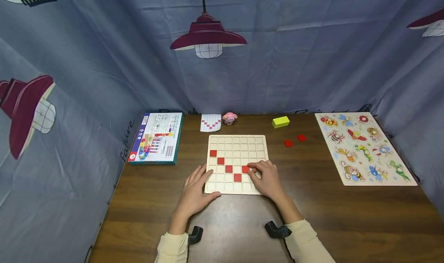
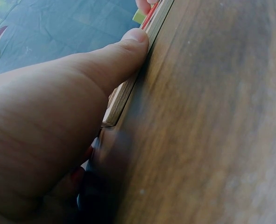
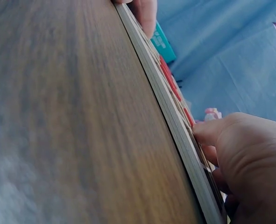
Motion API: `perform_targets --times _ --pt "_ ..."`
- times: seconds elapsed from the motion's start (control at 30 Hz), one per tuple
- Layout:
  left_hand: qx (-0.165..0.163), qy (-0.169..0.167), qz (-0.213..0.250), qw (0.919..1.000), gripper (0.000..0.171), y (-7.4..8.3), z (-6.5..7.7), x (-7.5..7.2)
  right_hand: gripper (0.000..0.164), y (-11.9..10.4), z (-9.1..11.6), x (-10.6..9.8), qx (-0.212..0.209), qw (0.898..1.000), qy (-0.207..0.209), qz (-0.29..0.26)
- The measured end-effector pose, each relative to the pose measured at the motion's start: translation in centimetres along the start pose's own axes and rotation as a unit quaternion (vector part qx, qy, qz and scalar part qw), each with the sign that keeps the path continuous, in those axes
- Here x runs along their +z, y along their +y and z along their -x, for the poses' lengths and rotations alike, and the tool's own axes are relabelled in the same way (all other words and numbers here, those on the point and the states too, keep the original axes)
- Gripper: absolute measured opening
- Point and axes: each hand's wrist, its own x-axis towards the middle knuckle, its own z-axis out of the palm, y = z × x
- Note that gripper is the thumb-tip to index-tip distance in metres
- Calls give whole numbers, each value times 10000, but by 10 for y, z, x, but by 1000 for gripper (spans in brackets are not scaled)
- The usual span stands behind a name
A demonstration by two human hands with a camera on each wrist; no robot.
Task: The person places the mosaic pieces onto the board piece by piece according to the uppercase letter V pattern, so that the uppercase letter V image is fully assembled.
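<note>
Left hand point(image 1: 196, 193): spread, touching the near left corner of the gridded board point(image 1: 238, 147).
Right hand point(image 1: 268, 178): curled, pinching a red tile point(image 1: 245, 169) between thumb and forefinger.
Red tile: on the board's right half, diagonally above the lowest of four other red squares point(image 1: 237, 177).
Hard to make out: whether seated flat, partly covered by fingertips.
Cut off: most of the left hand, atop the right wrist view.

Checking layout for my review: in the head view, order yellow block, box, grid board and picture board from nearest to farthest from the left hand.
1. Grid board: touched by the left hand.
2. Box: ahead, to the hand's left.
3. Yellow block: right, beyond the grid board.
4. Picture board: far right.
</note>
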Motion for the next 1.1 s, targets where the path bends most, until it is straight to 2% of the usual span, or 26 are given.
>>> perform_targets --times 0.07,0.23,0.37,0.53,0.63,0.77,0.87,0.97,1.1 --pt "22 -8 -13 10000 83 1 0 0 21 0 1 -2 -40 10000 31 -35" --pt "24 -41 3 10000 83 2 -1 1 25 10 -3 -16 30 9988 412 -268" --pt "57 -5 23 10000 82 3 -1 3 26 34 -11 -41 485 9953 833 -133" --pt "78 70 17 9999 82 -1 0 3 34 78 -27 -71 1369 9839 1116 269" --pt "26 40 -7 10000 82 -4 0 2 40 98 -36 -78 1834 9774 965 424" --pt "36 13 -17 10000 82 -3 -1 1 51 109 -43 -80 2052 9742 494 803" --pt "126 102 -57 9999 82 -2 -2 1 54 111 -47 -80 2076 9717 285 1092" --pt "136 47 -67 9999 82 -1 2 4 46 112 -39 -79 2116 9696 203 1210" --pt "133 -46 -50 9999 83 -1 5 7 36 114 -26 -82 1840 9757 296 1152"
